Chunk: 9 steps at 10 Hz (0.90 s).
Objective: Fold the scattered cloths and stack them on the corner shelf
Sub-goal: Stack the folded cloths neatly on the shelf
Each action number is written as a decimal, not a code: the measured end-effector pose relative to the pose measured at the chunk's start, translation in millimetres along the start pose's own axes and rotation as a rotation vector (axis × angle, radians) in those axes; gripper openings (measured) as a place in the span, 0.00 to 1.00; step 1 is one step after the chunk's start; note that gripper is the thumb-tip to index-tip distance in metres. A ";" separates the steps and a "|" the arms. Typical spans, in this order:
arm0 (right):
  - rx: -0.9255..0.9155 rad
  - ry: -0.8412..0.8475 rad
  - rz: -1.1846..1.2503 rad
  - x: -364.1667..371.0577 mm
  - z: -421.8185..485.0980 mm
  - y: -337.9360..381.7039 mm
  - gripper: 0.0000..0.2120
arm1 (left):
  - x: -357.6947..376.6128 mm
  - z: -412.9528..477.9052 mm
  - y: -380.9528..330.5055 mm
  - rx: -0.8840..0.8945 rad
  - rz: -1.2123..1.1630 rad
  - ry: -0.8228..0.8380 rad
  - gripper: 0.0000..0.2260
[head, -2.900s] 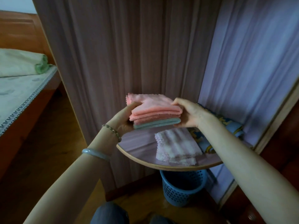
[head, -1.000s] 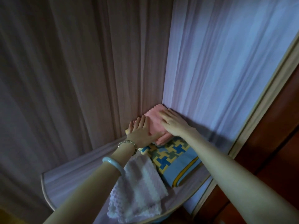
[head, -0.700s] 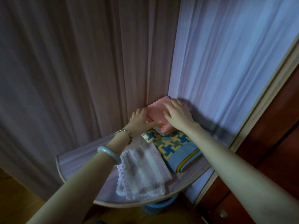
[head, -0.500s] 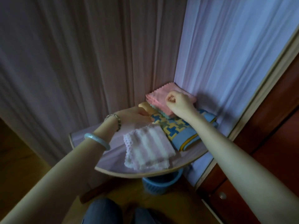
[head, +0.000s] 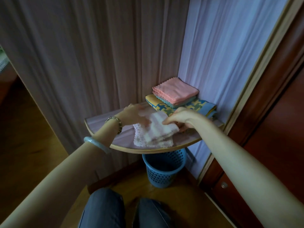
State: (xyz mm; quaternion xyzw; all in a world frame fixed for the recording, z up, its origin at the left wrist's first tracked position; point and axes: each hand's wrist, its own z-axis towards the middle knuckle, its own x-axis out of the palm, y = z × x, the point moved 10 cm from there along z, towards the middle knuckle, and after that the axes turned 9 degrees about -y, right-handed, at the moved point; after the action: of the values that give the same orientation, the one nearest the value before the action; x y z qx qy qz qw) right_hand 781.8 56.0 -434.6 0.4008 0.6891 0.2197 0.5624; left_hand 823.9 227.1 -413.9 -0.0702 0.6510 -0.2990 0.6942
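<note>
A folded pile of pink cloths over a teal one (head: pixel 176 92) lies at the back of the corner shelf (head: pixel 105 125), on top of a folded blue-and-yellow patterned cloth (head: pixel 199 106). Near the shelf's front edge sits a folded white-and-pink striped cloth with a scalloped border (head: pixel 153 133). My left hand (head: pixel 134 116) grips its far left edge, slightly blurred. My right hand (head: pixel 181 119) has its fingers curled round the cloth's right edge. The far edge of the striped cloth looks lifted off the shelf.
A blue perforated waste basket (head: pixel 163 168) stands on the wooden floor under the shelf. Curtains hang behind and to the right of the shelf. A dark wooden cabinet (head: pixel 271 112) with a knob runs along the right. My knees show at the bottom.
Both hands set the pink pile on the patterned cloth at the back, let go, and came forward to the striped cloth, which they now hold. The camera pulled back and down.
</note>
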 end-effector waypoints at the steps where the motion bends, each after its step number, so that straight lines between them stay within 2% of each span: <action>1: 0.095 0.055 0.280 6.9 -8.4 13.2 0.07 | -20.6 -7.2 10.0 -0.126 -0.292 -0.134 0.18; 2: 0.074 0.104 0.401 10.7 -15.1 38.8 0.10 | -23.6 -15.3 28.5 -0.289 -0.610 -0.119 0.21; 3: 0.010 0.080 0.535 6.8 -20.8 67.9 0.11 | -19.2 -28.5 25.8 -0.338 -0.897 -0.015 0.16; 4: -0.054 0.049 0.658 -0.4 -34.4 89.4 0.02 | -11.9 -43.3 14.3 -0.430 -1.200 0.139 0.17; 5: -0.034 0.083 0.703 4.0 -41.0 87.6 0.02 | -19.1 -52.0 2.9 -0.358 -1.167 0.166 0.11; 6: 0.037 0.115 0.654 13.6 -35.4 59.7 0.07 | -18.4 -48.5 13.3 -0.405 -1.173 0.129 0.12; 7: 0.024 0.032 0.538 7.6 -29.3 30.7 0.08 | -10.0 -43.1 26.0 -0.425 -0.985 0.028 0.09; 9: 0.046 -0.031 0.448 7.7 -25.2 2.2 0.11 | 2.6 -39.7 23.5 -0.379 -0.854 -0.046 0.13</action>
State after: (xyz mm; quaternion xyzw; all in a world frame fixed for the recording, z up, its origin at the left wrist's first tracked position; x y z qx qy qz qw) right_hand 758.2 67.2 -430.7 0.5599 0.5788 0.3171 0.5010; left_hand 793.8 256.5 -433.3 -0.4641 0.5914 -0.4320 0.4982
